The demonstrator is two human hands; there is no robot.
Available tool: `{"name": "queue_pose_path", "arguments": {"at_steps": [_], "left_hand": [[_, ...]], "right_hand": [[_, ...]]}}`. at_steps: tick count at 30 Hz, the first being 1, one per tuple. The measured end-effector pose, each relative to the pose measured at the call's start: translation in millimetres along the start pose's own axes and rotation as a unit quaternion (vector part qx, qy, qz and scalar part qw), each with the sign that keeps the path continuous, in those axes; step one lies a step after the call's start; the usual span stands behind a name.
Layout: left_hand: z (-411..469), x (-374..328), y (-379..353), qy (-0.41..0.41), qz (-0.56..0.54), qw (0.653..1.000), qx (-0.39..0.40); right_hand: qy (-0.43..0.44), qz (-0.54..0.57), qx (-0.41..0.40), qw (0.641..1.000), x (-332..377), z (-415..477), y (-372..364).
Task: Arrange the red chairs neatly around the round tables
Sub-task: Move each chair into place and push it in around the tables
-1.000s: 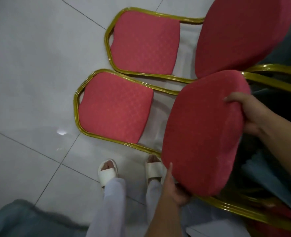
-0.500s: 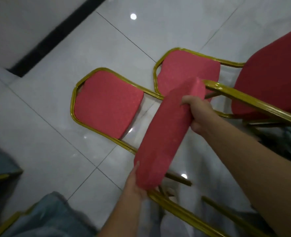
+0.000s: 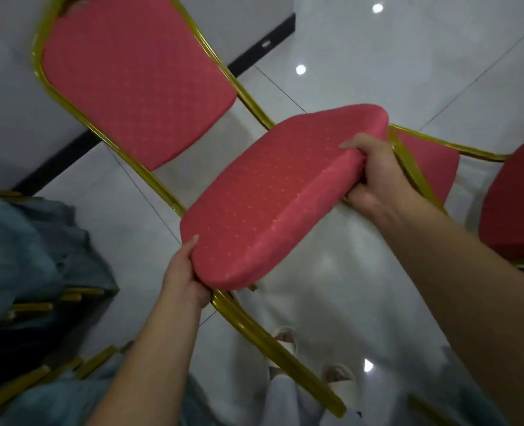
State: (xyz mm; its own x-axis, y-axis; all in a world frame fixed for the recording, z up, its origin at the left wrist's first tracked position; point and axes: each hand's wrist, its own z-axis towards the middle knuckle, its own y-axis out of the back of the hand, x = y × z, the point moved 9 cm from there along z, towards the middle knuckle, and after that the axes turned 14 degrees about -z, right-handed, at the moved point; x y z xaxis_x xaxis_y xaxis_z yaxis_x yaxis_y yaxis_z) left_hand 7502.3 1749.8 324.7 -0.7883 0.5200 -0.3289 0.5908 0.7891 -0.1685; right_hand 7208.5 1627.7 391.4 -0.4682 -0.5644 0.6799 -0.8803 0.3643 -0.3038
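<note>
Both forearms are seen bare from hand to frame edge, with no sleeves, watch or rings to be made out. The left hand (image 3: 184, 279) and the right hand (image 3: 374, 176) are ungloved; a short, unpainted nail is shown on the left thumb. Pale, whitish trousers (image 3: 285, 401) are worn at 6 o'clock, and white open-toed slide sandals (image 3: 285, 342) with a broad strap are worn on both feet.

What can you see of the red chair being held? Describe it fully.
The red chair has a thick padded seat in red fabric with small gold dots, a matching backrest and a shiny gold metal frame. It is tilted, lifted above the pale tiled floor. The left hand grips the seat's near corner; the right hand grips its far edge.
</note>
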Motion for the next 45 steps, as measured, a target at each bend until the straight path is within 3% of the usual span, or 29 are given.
{"name": "queue_pose_path", "arguments": {"at_steps": [11, 15, 20, 24, 28, 30, 32, 35, 39, 42, 44, 45], "left_hand": [[-16, 117, 10, -0.051, -0.05, 0.997, -0.012], [-30, 164, 21, -0.072, -0.025, 0.994, -0.08], [-50, 221, 44, -0.065, 0.148, 0.978, -0.13], [-48, 266, 64, 0.007, 0.28, 0.954, -0.103], [-78, 284, 65, 0.054, 0.445, 0.893, -0.032], [-105, 286, 55, 0.093, 0.447, 0.89, 0.007], [-135, 267, 53, 0.098, 0.451, 0.887, 0.004], [-173, 206, 55, 0.037, 0.456, 0.888, -0.036], [-232, 115, 47, -0.069, 0.377, 0.921, -0.068], [-283, 63, 1, -0.132, 0.3, 0.944, 0.04], [-326, 51, -59, -0.137, 0.325, 0.921, 0.168], [-351, 52, -89, -0.133, 0.366, 0.893, 0.227]], "right_hand": [[0.031, -0.031, -0.022, 0.999, -2, -20, 116], [0.014, -0.045, -0.033, 0.998, -3, -36, 166], [-0.076, -0.075, -0.072, 0.992, -34, -70, 258], [-0.142, -0.17, -0.113, 0.969, -54, -95, 323], [-0.085, -0.345, -0.315, 0.88, -40, -142, 369], [-0.078, -0.371, -0.318, 0.869, -30, -174, 352], [-0.074, -0.369, -0.286, 0.881, -17, -208, 320], [0.014, -0.31, -0.242, 0.919, 16, -270, 256], [0.091, -0.198, -0.159, 0.963, 68, -336, 163], [0.192, -0.167, -0.107, 0.961, 125, -371, 98], [0.23, -0.188, -0.132, 0.946, 157, -377, 77], [0.243, -0.207, -0.147, 0.936, 173, -379, 68]]}}
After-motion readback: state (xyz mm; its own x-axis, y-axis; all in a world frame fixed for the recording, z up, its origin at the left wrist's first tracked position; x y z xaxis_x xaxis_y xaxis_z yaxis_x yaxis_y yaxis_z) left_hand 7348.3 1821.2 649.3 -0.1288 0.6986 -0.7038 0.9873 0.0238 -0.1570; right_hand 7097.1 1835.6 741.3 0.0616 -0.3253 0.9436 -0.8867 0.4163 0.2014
